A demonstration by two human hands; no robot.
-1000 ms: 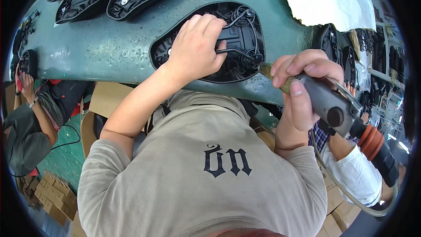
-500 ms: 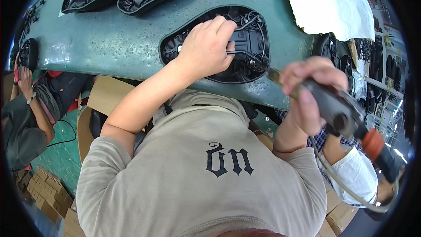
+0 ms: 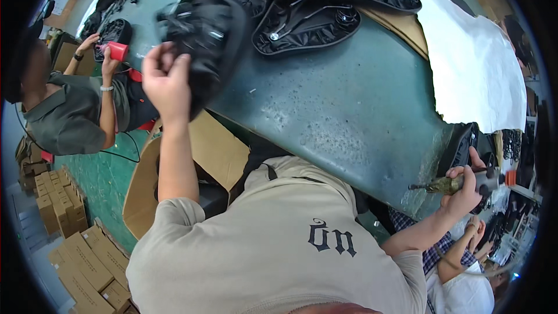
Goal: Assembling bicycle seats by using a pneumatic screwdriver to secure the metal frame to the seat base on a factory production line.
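My left hand (image 3: 167, 81) grips a black moulded seat part (image 3: 203, 43) and holds it up over the left end of the green worktable (image 3: 349, 104); the part is blurred. My right hand (image 3: 465, 189) is out at the table's right edge, closed on a powered screwdriver (image 3: 450, 184) whose bit points left. Just above that hand another black seat part (image 3: 462, 148) stands on edge at the table rim. Several more black seat parts (image 3: 302, 20) lie stacked at the far side of the table.
A person in a grey-green shirt (image 3: 64, 110) sits at the left holding a small red piece (image 3: 118, 51). Another person's hands (image 3: 474, 235) show at the lower right. A white sheet (image 3: 476, 64) covers the table's right end. Cardboard boxes (image 3: 64, 221) stand on the green floor.
My left hand lifted the black seat part off the table in front of me and swung it up to the left. My right hand moved the screwdriver out to the right.
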